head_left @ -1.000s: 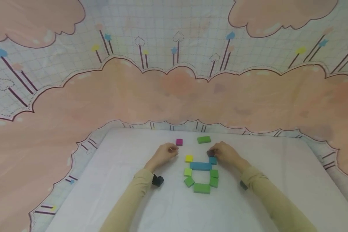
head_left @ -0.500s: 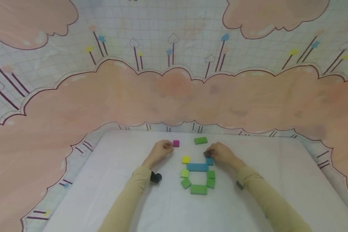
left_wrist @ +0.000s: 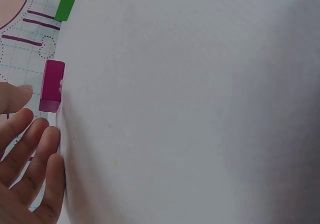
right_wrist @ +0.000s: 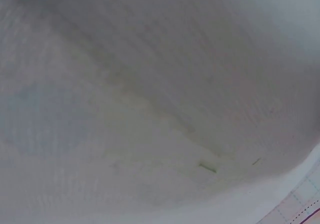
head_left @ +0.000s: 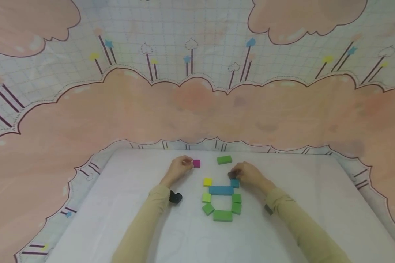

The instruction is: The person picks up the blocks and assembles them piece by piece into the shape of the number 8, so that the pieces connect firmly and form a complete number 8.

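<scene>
In the head view my left hand (head_left: pixel 179 170) is beside a magenta block (head_left: pixel 196 163). The left wrist view shows that block (left_wrist: pixel 52 86) just past the thumb and fingertips, with a small gap and nothing between the fingers. My right hand (head_left: pixel 250 174) pinches a small dark block (head_left: pixel 232 175) just above a blue block (head_left: pixel 234 183). A long blue block (head_left: pixel 221 190) lies below it, with a yellow block (head_left: pixel 207 182) at its left end. Neither the right hand nor its block appears in the right wrist view.
Several green blocks curve below the long blue one, with a green block (head_left: pixel 222 216) at the bottom and a lime block (head_left: pixel 206 197) at left. Another green block (head_left: pixel 224 160) lies near the back edge of the white table (head_left: pixel 118 219). Patterned cloth (head_left: pixel 197 106) rises behind.
My left hand has moved forward, up to the left side of the magenta block. The right hand stays by the blue block with the dark block. The head view has shifted slightly.
</scene>
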The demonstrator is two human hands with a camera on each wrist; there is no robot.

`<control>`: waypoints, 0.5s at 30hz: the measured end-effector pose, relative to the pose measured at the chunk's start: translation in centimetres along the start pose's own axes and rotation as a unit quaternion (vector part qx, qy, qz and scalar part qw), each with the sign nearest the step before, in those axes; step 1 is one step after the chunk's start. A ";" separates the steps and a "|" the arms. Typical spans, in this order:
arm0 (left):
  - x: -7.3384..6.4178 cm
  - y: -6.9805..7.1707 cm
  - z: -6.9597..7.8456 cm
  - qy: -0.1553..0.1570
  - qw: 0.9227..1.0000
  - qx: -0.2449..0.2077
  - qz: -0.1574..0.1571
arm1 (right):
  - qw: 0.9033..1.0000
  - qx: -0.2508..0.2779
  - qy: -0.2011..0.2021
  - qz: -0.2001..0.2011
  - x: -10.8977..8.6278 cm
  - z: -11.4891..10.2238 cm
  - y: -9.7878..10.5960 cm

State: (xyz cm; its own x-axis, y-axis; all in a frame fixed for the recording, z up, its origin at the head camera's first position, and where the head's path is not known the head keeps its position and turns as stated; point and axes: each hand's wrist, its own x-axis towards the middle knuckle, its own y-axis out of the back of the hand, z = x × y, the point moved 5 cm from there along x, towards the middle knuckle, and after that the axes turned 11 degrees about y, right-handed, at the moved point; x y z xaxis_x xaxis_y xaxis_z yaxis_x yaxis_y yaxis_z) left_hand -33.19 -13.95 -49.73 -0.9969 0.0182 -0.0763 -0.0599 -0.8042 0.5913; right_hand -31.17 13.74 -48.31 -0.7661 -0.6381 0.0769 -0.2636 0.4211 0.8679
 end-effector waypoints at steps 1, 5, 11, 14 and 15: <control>0.1 0.0 0.0 0.000 1.000 -0.002 0.000 | 1.000 0.000 -0.004 0.000 0.0 0.0 0.0; 0.5 -0.1 0.1 0.000 1.000 -0.008 0.003 | 1.000 0.008 -0.018 -0.002 0.0 0.0 0.0; 0.9 -0.3 0.0 0.013 1.000 0.001 -0.003 | 1.000 0.023 -0.018 0.000 0.0 -0.1 0.1; 1.1 -0.3 -0.1 0.025 1.000 0.000 -0.012 | 1.000 0.018 -0.025 -0.001 0.0 0.0 0.0; 1.1 -0.4 -0.1 0.026 1.000 0.001 -0.013 | 0.999 0.019 -0.032 -0.001 0.0 0.1 0.0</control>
State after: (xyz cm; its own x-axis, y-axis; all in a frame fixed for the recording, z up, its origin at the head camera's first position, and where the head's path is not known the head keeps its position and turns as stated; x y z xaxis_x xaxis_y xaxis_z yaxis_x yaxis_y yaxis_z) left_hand -34.26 -13.67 -50.07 -0.9911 0.0092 -0.1330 -0.0866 -0.8029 0.5898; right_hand -31.24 13.83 -48.33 -0.8012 -0.5969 0.0418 -0.2864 0.4439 0.8491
